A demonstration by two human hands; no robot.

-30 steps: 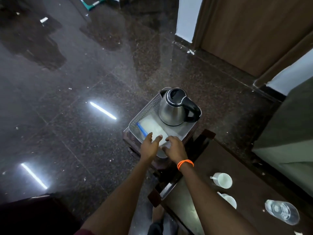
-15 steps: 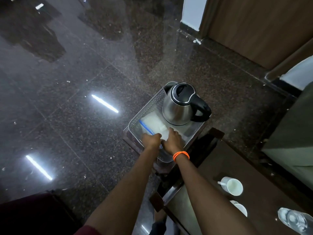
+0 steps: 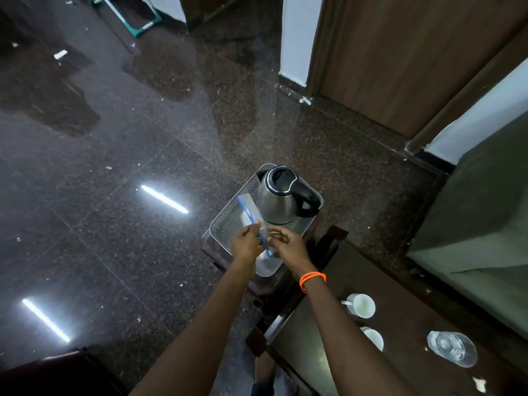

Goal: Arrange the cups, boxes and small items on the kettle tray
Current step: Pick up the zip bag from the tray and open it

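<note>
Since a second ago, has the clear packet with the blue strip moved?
Yes. The clear packet lay flat in the tray beside the kettle; now both hands lift it up, tilted.

Dark table (image 3: 405,315) bears two cups (image 3: 361,305), one glass (image 3: 452,348).

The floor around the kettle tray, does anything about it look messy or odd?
Yes. The dark floor is strewn with pale scraps and specks, which look like litter. On the tray itself nothing looks spilled; the kettle stands upright.
</note>
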